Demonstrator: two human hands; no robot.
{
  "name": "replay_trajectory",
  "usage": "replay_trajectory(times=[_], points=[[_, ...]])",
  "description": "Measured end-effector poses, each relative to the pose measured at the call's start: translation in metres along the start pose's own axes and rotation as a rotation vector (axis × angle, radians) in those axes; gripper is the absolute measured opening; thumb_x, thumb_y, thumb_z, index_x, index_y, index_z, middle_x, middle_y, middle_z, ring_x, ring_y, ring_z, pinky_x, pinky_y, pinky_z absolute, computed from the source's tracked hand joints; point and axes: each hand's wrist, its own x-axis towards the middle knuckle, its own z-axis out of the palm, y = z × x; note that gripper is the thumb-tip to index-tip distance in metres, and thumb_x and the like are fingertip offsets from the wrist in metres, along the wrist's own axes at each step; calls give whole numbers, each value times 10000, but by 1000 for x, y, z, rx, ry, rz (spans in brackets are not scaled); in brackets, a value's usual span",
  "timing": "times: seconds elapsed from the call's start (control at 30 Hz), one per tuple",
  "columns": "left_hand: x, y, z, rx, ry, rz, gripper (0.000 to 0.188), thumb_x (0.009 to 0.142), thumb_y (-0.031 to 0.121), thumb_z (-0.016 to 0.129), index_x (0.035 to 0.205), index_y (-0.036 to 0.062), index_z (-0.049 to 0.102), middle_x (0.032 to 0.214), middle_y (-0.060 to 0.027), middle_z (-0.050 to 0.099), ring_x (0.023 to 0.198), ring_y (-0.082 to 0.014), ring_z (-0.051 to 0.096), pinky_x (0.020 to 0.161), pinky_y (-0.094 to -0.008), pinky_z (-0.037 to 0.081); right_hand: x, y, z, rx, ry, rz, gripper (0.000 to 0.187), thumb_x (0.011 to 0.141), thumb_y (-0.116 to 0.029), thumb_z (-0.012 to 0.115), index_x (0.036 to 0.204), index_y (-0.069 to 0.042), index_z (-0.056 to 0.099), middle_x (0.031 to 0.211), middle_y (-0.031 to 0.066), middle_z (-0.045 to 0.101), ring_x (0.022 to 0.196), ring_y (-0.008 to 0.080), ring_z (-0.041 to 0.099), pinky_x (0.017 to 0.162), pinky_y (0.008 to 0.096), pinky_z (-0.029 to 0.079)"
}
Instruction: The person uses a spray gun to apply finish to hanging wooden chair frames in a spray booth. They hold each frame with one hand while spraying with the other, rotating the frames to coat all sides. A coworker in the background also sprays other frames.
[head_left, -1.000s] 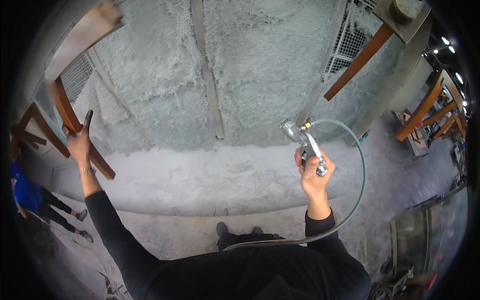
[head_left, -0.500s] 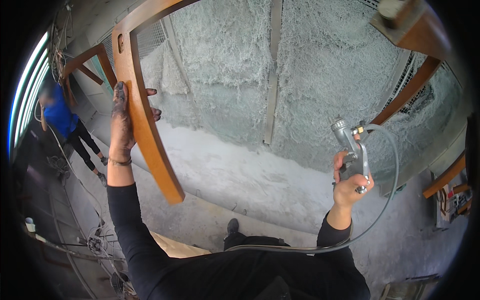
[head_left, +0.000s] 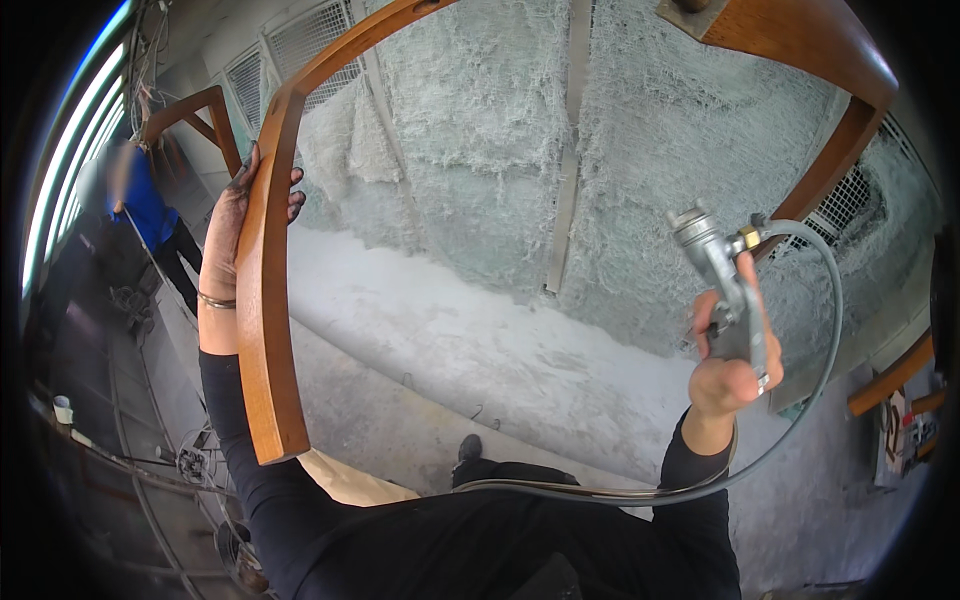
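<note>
A curved brown wooden furniture frame (head_left: pixel 267 290) arches from my left side over the top edge of the view to the upper right. My left hand (head_left: pixel 232 215) is closed round its left leg, thumb on the near left side and darkened fingertips showing past the right edge. The leg's squared lower end hangs over my left forearm. On the right, my right hand (head_left: pixel 725 385) grips a metal spray gun (head_left: pixel 710 250), its nozzle end pointing up and left. A grey hose (head_left: pixel 832 290) runs from the gun's brass fitting down across my waist. The frame's top is cut off.
Pale fibrous matting (head_left: pixel 470 130) covers the wall ahead, above a whitened floor strip (head_left: pixel 400 290). Another person in a blue top (head_left: pixel 152 205) stands at left near a second wooden frame (head_left: pixel 222 125). More wooden parts (head_left: pixel 893 375) are at far right; a cup (head_left: pixel 62 408) sits far left.
The wooden frame has swung so its left leg's lower end sits further left and lower. My right hand and the spray gun have shifted slightly right. The person in blue has changed posture.
</note>
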Motion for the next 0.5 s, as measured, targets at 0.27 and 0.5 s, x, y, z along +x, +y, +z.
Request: replay_trajectory(times=[0.27, 0.5], points=[[7, 4, -19, -3, 26, 13, 476, 1033, 365, 555, 1300, -23, 482, 948, -186, 662, 713, -244, 664, 582, -279, 607, 7, 6, 18, 7, -158, -11, 1135, 843, -859, 314, 1387, 122, 492, 706, 59, 568, 530, 75, 452, 443, 204, 298], [16, 4, -37, -19, 46, -14, 510, 1033, 384, 544, 1296, -46, 463, 958, -200, 657, 754, -274, 682, 603, -296, 624, 14, 17, 53, 64, -79, 43, 982, 886, -797, 406, 1311, 65, 610, 752, 111, 678, 536, 72, 556, 452, 209, 392]])
